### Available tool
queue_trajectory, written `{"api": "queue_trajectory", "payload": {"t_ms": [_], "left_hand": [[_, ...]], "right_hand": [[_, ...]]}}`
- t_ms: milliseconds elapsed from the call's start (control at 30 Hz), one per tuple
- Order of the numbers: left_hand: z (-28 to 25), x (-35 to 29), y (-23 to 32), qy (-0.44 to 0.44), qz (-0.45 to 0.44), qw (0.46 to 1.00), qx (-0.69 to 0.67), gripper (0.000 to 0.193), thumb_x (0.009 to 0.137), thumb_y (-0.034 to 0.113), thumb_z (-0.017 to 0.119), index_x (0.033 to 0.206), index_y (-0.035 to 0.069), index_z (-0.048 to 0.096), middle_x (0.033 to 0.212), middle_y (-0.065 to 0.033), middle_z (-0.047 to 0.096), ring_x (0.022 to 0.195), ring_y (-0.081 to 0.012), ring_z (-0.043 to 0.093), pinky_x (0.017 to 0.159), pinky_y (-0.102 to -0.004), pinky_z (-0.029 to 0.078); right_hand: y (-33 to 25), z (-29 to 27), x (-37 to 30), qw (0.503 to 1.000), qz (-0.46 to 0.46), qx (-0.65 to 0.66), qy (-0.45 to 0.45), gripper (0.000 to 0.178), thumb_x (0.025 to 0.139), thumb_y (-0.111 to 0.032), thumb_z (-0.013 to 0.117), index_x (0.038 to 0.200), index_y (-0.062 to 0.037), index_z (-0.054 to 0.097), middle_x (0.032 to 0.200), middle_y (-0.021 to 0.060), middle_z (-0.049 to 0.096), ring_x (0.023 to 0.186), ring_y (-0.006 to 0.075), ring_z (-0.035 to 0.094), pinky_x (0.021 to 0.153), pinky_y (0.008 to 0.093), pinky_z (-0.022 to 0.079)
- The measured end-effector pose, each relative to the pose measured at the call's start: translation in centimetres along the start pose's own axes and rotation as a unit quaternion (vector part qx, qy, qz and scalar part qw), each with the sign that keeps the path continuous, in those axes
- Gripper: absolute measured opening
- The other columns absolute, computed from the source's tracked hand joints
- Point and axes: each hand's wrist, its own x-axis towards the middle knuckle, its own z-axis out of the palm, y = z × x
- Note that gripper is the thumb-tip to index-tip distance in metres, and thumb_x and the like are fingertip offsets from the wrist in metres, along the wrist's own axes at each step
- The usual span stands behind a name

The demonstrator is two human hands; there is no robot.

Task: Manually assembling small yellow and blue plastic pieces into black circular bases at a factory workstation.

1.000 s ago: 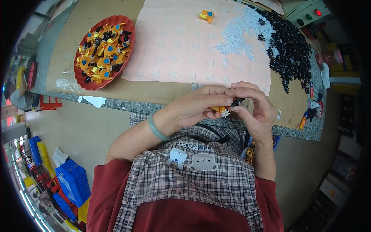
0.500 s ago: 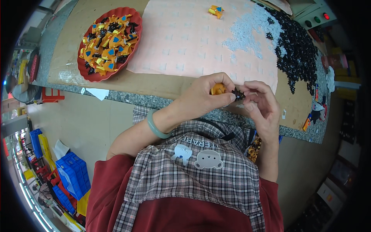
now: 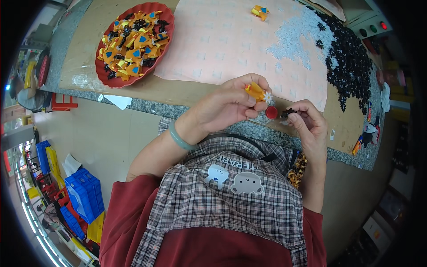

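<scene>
Above the table's near edge, my left hand [image 3: 238, 101] is closed on a small orange toy figure [image 3: 255, 91]. A white spiky, gear-like piece [image 3: 268, 98] shows at the figure's right end; whether it is joined on is not clear. To the right, my right hand [image 3: 310, 122] pinches a black spiky piece [image 3: 289, 113] between thumb and fingertips, apart from the figure. Between the two hands a small round red cap-like thing [image 3: 271, 112] rests at the table's edge.
A red scalloped tray [image 3: 103, 75] at the left holds several orange figures with black pieces. Pink sheeting [image 3: 213, 40] covers the middle. White gear-like pieces [image 3: 296, 38] and a black pile [image 3: 349, 66] lie at right. One orange figure [image 3: 260, 12] lies at the back.
My hands have moved apart, and the black piece has come away from beside the orange figure. The white piece and red cap now show. The whole view has shifted slightly.
</scene>
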Motion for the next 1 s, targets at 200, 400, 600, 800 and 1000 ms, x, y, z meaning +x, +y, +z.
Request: {"api": "queue_trajectory", "payload": {"t_ms": [200,400,600,800,1000], "left_hand": [[-0.6,-0.3,-0.1,0.003,-0.018,0.999,-0.045,0.021,0.093,0.01,0.054,0.113,0.004,0.054,0.099,-0.0054,0.058,0.076,-0.0092,0.05,0.062,-0.0208,0.04],[-0.6,-0.5,0.1,0.018,0.007,0.998,0.054,0.023,0.095,0.014,0.052,0.115,0.003,0.055,0.101,-0.0073,0.059,0.072,-0.0088,0.047,0.058,-0.0202,0.038],[-0.6,-0.6,0.0,0.044,0.011,0.984,0.175,0.032,0.098,0.021,0.048,0.124,0.002,0.054,0.106,-0.0117,0.062,0.073,-0.0092,0.05,0.059,-0.0195,0.039],[-0.1,-1.0,0.4,0.05,-0.001,0.989,0.142,0.027,0.1,0.018,0.05,0.122,0.003,0.056,0.097,-0.0073,0.064,0.075,-0.009,0.056,0.06,-0.0202,0.043],[0.0,-0.8,-0.3,0.081,0.021,0.978,0.191,0.034,0.1,0.017,0.045,0.13,0.002,0.053,0.101,-0.009,0.062,0.073,-0.0101,0.054,0.06,-0.0197,0.042]], "right_hand": [[-0.1,0.7,-0.1,0.996,0.032,-0.083,0.015,0.011,0.089,0.001,0.064,0.1,0.0031,0.065,0.091,0.004,0.064,0.077,0.0091,0.061,0.07,0.0232,0.05],[-0.5,1.3,0.0,0.977,-0.027,-0.212,0.014,0.011,0.088,0.0,0.064,0.098,0.0019,0.065,0.089,0.0065,0.064,0.075,0.013,0.062,0.068,0.0254,0.05],[-0.4,1.3,0.1,0.962,-0.065,-0.266,0.008,0.011,0.086,0.001,0.066,0.097,0.0018,0.065,0.088,0.0096,0.064,0.074,0.0181,0.063,0.067,0.0281,0.05],[-0.5,1.5,0.2,0.947,-0.098,-0.307,-0.019,0.012,0.082,0.002,0.068,0.094,0.0018,0.065,0.087,0.0124,0.064,0.073,0.025,0.064,0.067,0.0319,0.051],[-0.6,1.5,0.4,0.939,-0.115,-0.322,-0.035,0.011,0.082,0.002,0.067,0.093,0.0019,0.065,0.086,0.0131,0.064,0.073,0.0262,0.064,0.067,0.0326,0.05]]}}
